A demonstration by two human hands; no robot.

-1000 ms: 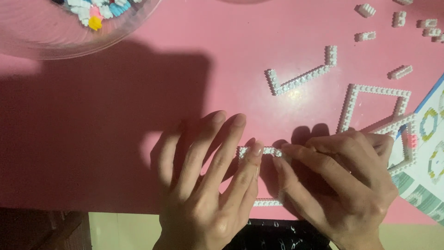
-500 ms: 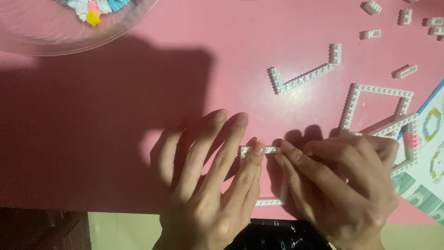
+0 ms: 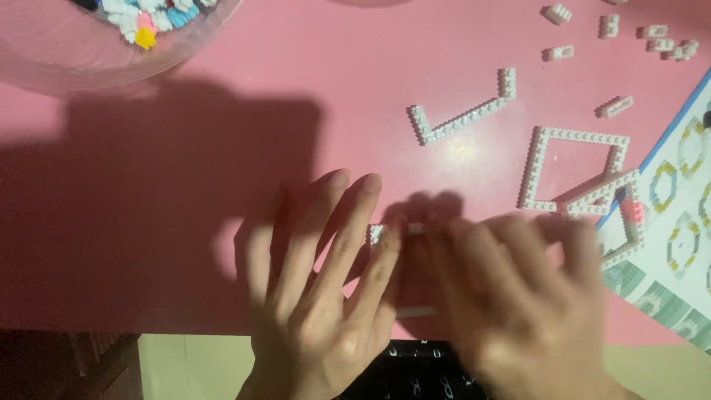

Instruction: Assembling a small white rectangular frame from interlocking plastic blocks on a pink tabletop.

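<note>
Where the pink table (image 3: 185,222) meets the upper left corner of the view, a clear plastic bowl (image 3: 89,63) holds a heap of small bricks (image 3: 148,15) in white, blue, pink and yellow. A broad dark shadow covers the table surface below the bowl.

Further right, the left hand (image 3: 326,296) lies palm down on the table, fingers extended and slightly spread, pointing away from the person. Its index fingertip touches the left end of a short white brick strip (image 3: 396,231), which lies on the table between the two hands. The right hand (image 3: 518,296) is blurred by motion; it is also palm down, fingers reaching left onto the right end of the same strip. The two hands are close together, almost touching, and both press on the strip; whether either hand pinches it cannot be told. A second thin white strip (image 3: 415,312) shows at the table's near edge between the wrists.

Above the hands lies an open L-shaped run of white bricks (image 3: 463,115). To its right sits a square white brick frame (image 3: 574,167), overlapped at its lower right by another frame section (image 3: 618,215). Several loose white bricks (image 3: 615,107) are scattered near the upper right corner. A printed instruction sheet (image 3: 681,222) with a blue border lies at the right edge.
</note>
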